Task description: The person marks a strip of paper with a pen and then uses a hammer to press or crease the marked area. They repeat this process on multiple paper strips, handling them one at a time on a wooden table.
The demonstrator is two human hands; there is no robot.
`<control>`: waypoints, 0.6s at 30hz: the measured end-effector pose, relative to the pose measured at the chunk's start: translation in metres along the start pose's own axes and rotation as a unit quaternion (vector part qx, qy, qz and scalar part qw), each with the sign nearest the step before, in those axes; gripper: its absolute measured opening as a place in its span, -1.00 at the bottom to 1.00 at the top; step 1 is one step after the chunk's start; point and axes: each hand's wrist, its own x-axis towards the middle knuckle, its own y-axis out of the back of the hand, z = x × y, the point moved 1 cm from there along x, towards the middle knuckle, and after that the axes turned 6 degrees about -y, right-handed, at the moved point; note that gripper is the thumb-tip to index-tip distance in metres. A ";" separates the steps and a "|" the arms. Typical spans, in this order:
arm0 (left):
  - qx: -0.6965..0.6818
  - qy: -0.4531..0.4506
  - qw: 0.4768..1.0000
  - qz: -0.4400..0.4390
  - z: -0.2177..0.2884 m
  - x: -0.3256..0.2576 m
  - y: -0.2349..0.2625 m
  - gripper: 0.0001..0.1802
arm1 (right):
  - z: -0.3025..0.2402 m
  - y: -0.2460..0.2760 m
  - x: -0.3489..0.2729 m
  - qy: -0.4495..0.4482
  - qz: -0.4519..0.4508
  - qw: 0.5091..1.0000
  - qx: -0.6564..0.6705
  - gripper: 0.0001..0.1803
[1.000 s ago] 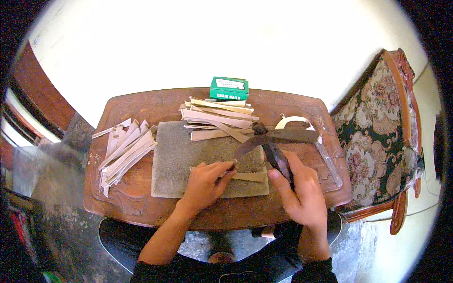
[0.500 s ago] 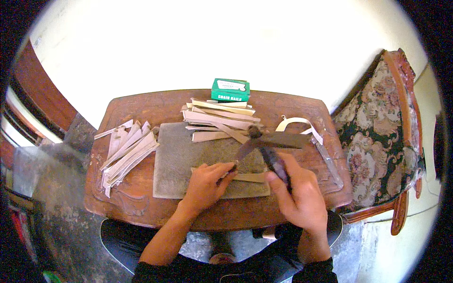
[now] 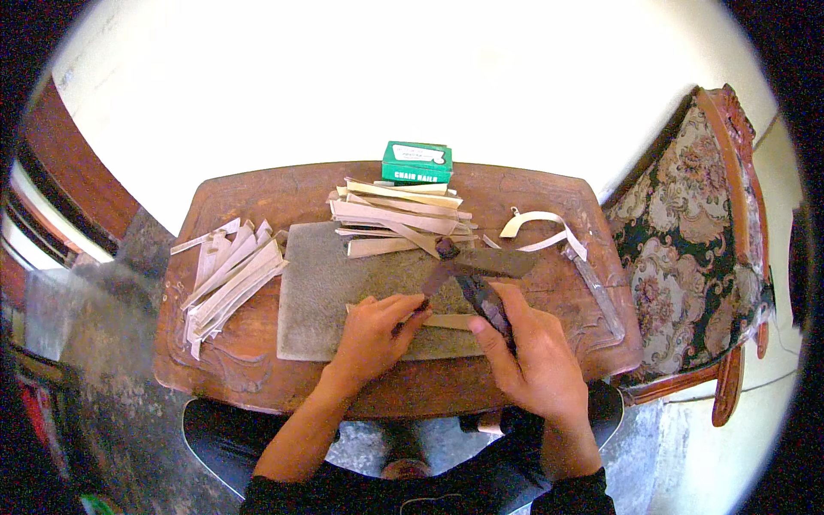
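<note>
My right hand [image 3: 541, 360] is closed around the dark handle of a hammer [image 3: 485, 305]. Its head is tilted over a grey-brown mat [image 3: 309, 283], and a long flat part blurs off to the right. My left hand [image 3: 373, 339] is closed, pinching a dark, wedge-shaped piece [image 3: 436, 281] that rises toward the hammer head; its exact kind I cannot make out. A pale tan strip [image 3: 451, 322] lies on the mat beneath my left fingers, partly covered by them.
More tan strips [image 3: 399, 215] are piled behind the mat, before a green box [image 3: 417, 163]. Another strip bundle [image 3: 236, 287] lies left. A curled pale strip [image 3: 541, 219] and a long grey flat piece [image 3: 596, 296] lie right. The wooden table [image 3: 558, 197] stands beside a floral-upholstered chair [image 3: 674, 249].
My right hand has shifted a little left, carrying the hammer head left and slightly nearer me. The left hand stays almost in place, and the strip on the mat still lies under it.
</note>
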 end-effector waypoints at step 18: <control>-0.058 0.105 0.993 -0.021 -0.005 0.001 -0.002 -0.83 | 0.091 -0.080 0.041 -0.196 -0.038 0.870 0.451 -0.71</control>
